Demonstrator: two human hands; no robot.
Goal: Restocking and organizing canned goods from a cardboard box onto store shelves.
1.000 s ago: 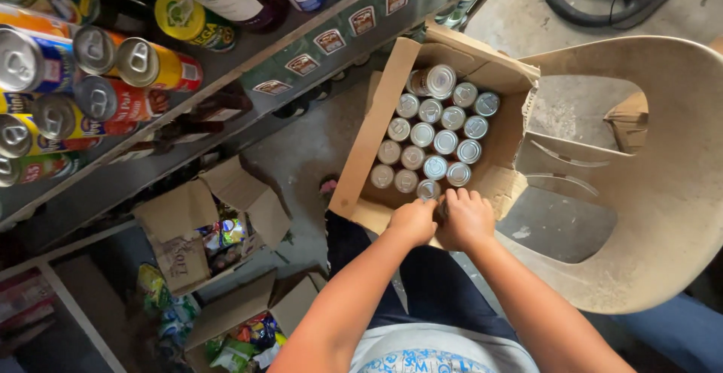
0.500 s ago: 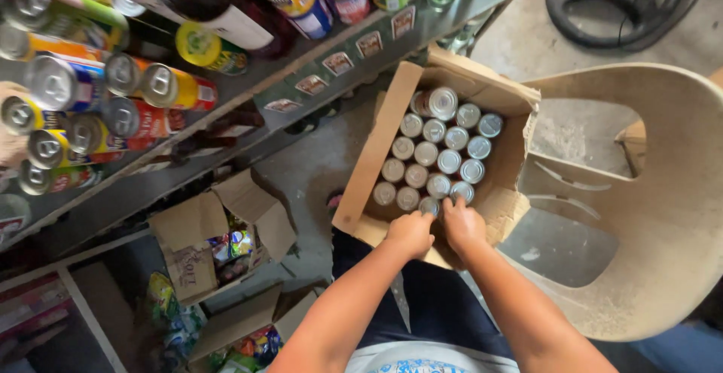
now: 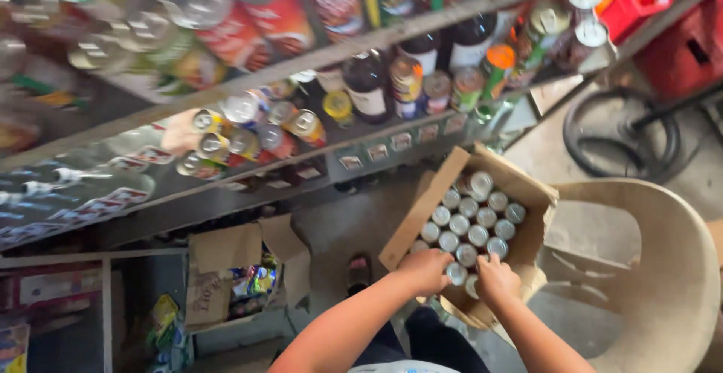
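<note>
An open cardboard box (image 3: 431, 206) full of several silver-topped cans (image 3: 473, 224) rests on a beige plastic chair (image 3: 663, 282). My left hand (image 3: 423, 270) reaches into the box's near corner and closes around a can there. My right hand (image 3: 497, 279) sits beside it on the near row, fingers curled over another can (image 3: 456, 273). Both forearms come up from the bottom of the view.
Metal shelves (image 3: 392, 38) with cans and bottles run across the top and left, blurred. An open carton of colourful packets (image 3: 241, 275) stands on the floor at lower left. A coiled black hose (image 3: 625, 143) lies behind the chair, red crates (image 3: 663, 11) at top right.
The view has swung up and left, so the box and chair now sit lower right and more shelving shows. Both hands stay at the near edge of the box.
</note>
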